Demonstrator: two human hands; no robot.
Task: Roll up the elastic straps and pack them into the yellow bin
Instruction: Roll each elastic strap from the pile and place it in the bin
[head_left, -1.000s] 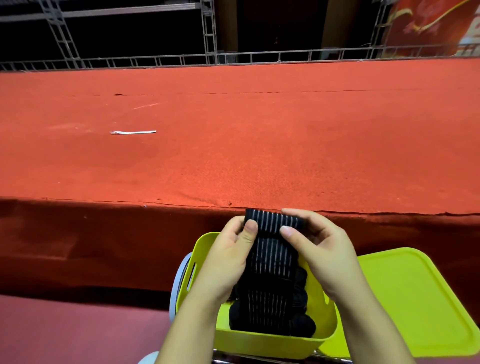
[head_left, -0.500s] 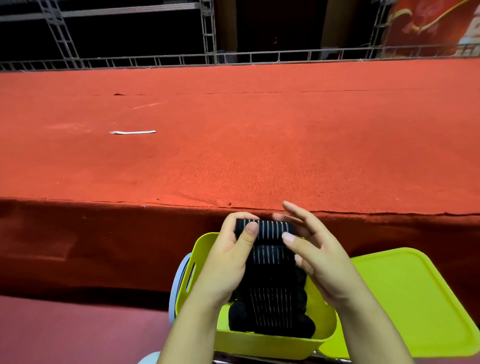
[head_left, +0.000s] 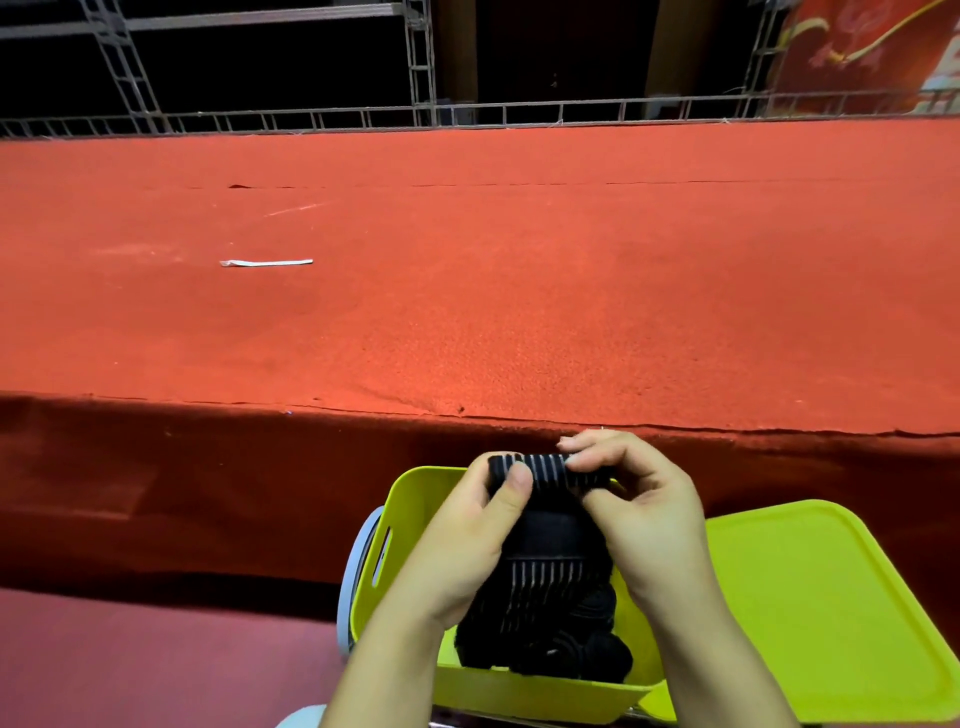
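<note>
**Two hands roll a black elastic strap above a yellow bin**

A person looks down at their own two bare hands, held close together over an open yellow bin (head_left: 410, 525) near the bottom centre of the view. Between the hands is a black elastic strap (head_left: 540, 470) with thin pale ribs.

The strap's top end is wound into a short roll. The roll's long axis runs side to side, from one hand to the other, while the unrolled tail hangs straight down from it, towards the person and into the bin. The left hand (head_left: 467, 545) grips the roll's left end, with its thumb pressed across the front. The right hand (head_left: 644, 519) pinches the right end, with its fingers curled over the top and its thumb underneath. Both hands are clamped on the strap, and neither is nearer than the other: each holds one end of the roll.

The loose tail lies below the hands, so rolling further would probably mean turning the roll downwards, along the tail and towards the bin. Part of the tail is hidden behind the hands.

Inside the bin, under the tail, lie more dark straps (head_left: 587, 654); whether all of them are rolled cannot be told. To the right of the bin, just beside it, lies a flat yellow lid (head_left: 831, 613). Beyond the hands stretches a raised platform covered in red carpet (head_left: 519, 286), with a small white strip (head_left: 266, 263) lying on it, well apart to the left.
</note>
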